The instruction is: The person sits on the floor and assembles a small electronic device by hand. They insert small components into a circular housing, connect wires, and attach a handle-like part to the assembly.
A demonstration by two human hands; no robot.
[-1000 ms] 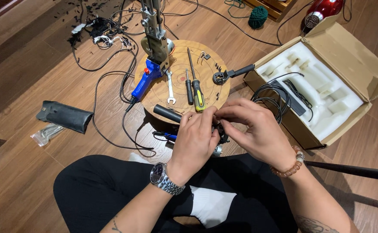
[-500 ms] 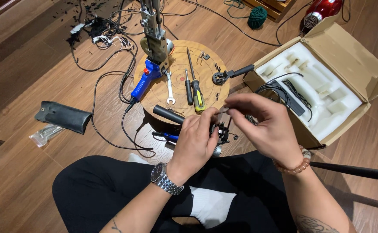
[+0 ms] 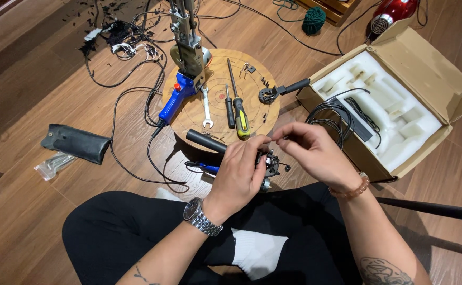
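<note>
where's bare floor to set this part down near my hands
Bare wood floor lies left of your knee, below the black pouch. Another patch sits between the round board and cardboard box's top. Crowded: the board and the cable tangle beside it.

Two hands are at work: one left hand (image 3: 241, 174) and one right hand (image 3: 315, 153), meeting over one small black mechanical part (image 3: 271, 164).

One round wooden board (image 3: 265, 105) lies at twelve o'clock from the hands. On it lie two screwdrivers (image 3: 240, 116), one wrench (image 3: 206, 108), one black-handled tool (image 3: 283, 89) at its three o'clock edge, and one blue-handled power tool (image 3: 175, 97) at its nine o'clock edge.

One open cardboard box (image 3: 426, 68) sits at two o'clock, with one white foam insert (image 3: 384, 105).

One black pouch (image 3: 75, 142) lies at nine o'clock. One wristwatch (image 3: 202, 216) and one bead bracelet (image 3: 352, 190) are worn.
</note>
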